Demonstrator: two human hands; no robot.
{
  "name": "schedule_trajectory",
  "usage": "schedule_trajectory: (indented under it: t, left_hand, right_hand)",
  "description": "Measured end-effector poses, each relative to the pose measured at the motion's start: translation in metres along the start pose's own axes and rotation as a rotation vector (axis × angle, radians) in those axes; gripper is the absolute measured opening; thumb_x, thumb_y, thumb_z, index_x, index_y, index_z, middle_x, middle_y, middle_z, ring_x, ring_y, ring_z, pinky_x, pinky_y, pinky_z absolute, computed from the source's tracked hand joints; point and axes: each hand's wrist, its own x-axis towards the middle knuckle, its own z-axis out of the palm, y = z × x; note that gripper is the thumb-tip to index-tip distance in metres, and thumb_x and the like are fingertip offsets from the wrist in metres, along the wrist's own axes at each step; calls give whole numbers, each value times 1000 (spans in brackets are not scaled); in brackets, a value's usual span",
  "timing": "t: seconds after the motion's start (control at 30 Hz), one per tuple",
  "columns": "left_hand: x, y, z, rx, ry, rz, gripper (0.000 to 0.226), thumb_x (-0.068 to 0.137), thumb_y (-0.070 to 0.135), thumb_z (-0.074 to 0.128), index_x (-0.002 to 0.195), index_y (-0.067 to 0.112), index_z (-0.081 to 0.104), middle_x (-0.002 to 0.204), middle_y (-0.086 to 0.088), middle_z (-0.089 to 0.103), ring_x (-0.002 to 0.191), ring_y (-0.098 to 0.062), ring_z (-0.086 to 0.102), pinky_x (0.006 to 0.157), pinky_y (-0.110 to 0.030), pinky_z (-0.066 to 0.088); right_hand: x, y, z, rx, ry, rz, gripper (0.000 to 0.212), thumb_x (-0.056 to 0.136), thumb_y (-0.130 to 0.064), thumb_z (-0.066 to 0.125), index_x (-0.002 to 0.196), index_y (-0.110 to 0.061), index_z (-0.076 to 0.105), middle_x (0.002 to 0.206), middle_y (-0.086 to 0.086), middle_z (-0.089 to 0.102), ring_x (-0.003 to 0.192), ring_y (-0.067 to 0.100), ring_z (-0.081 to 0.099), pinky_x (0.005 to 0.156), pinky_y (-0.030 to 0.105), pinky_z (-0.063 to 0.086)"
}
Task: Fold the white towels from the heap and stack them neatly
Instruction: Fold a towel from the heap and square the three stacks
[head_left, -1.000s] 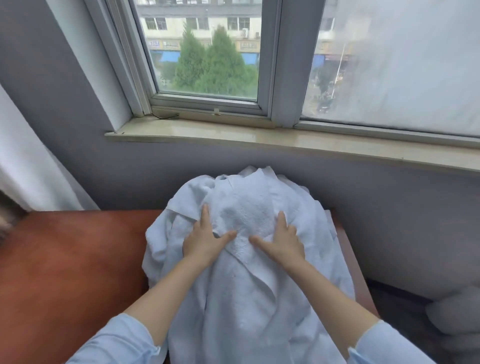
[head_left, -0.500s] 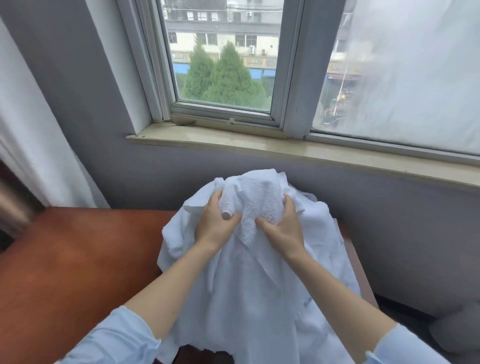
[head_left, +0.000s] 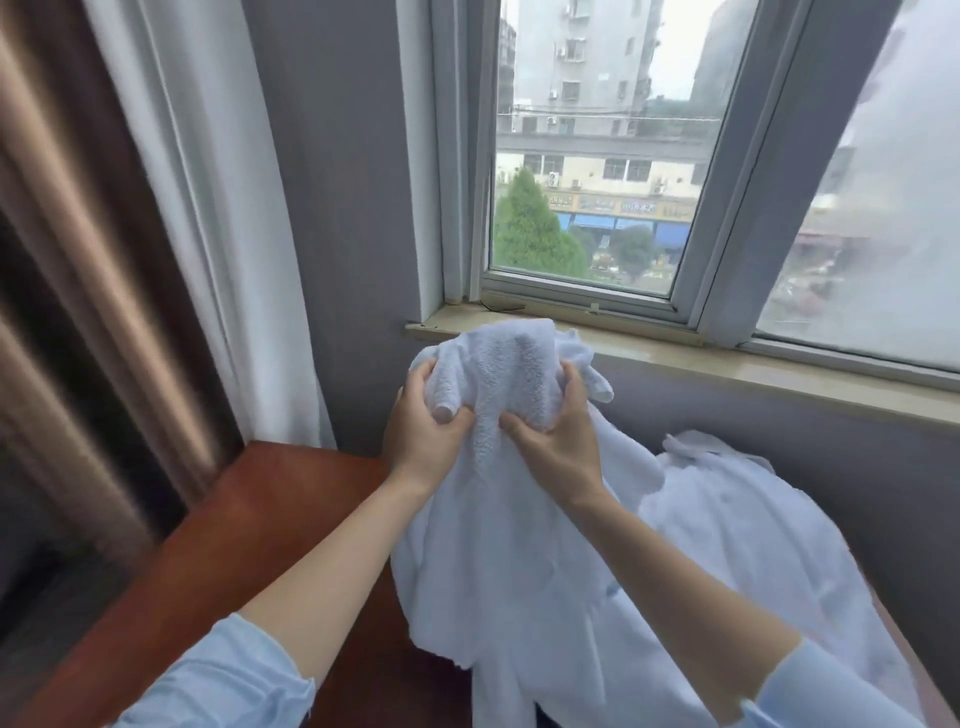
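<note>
A second ago both hands lay flat with spread fingers on top of the white pile. Half a second ago they had bunched a fold of cloth, and now that fold is raised clear above the rest. By my reading, one towel is being drawn out of the pile and the folding proper has not begun. To the left of the left hand and below it lies the bare red-brown table (head_left: 249, 519), with the curtain (head_left: 197, 208) beyond. The left hand (head_left: 426, 431) is clenched on the towel (head_left: 498, 374), thumb in front and fingers wrapped behind a wad of terry. The towel's gathered top sits between the two hands and rises above them, level with the window sill (head_left: 675, 358). The right hand (head_left: 556, 441), close beside the left and nearly meeting it at the thumbs, clutches the same wad the same way. From this double hold the towel hangs down past both wrists, so its long axis runs roughly upright, bunched end up and ragged lower edge down toward the near table edge. To the right of the right hand and lower, the heap (head_left: 727, 519) rests slumped on the table. Whether the hanging cloth is fully free of the heap I cannot tell, since the right forearm covers where they meet.
</note>
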Motion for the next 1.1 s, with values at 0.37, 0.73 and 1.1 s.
schedule_trajectory:
  t: [0.37, 0.73, 1.1]
  left_hand:
    - [80, -126, -190, 90, -39, -46, 56, 79, 22, 69, 133, 23, 51, 123, 4, 63, 112, -19, 62, 91, -46, 52]
    - [123, -248, -240, 186, -68, -235, 49, 80, 30, 58, 124, 48, 48, 113, 23, 60, 98, -3, 61, 71, -26, 51]
    - [98, -356, -203, 516, -329, -472, 53, 100, 29, 49, 144, 41, 20, 132, -1, 38, 88, -20, 61, 77, -43, 57]
  right_hand:
    - [-4, -24, 230, 19, -191, 56, 53, 75, -21, 74, 114, -41, 43, 94, -36, 57, 87, -15, 57, 61, 6, 43]
    - [21, 27, 349, -208, -412, 124, 62, 75, -24, 68, 126, -35, 36, 105, -16, 56, 83, 5, 57, 67, 40, 56]
    - [-18, 149, 368, -660, -938, 417, 110, 82, -57, 64, 154, -35, -16, 164, -3, -10, 151, 27, -15, 114, 50, 29]
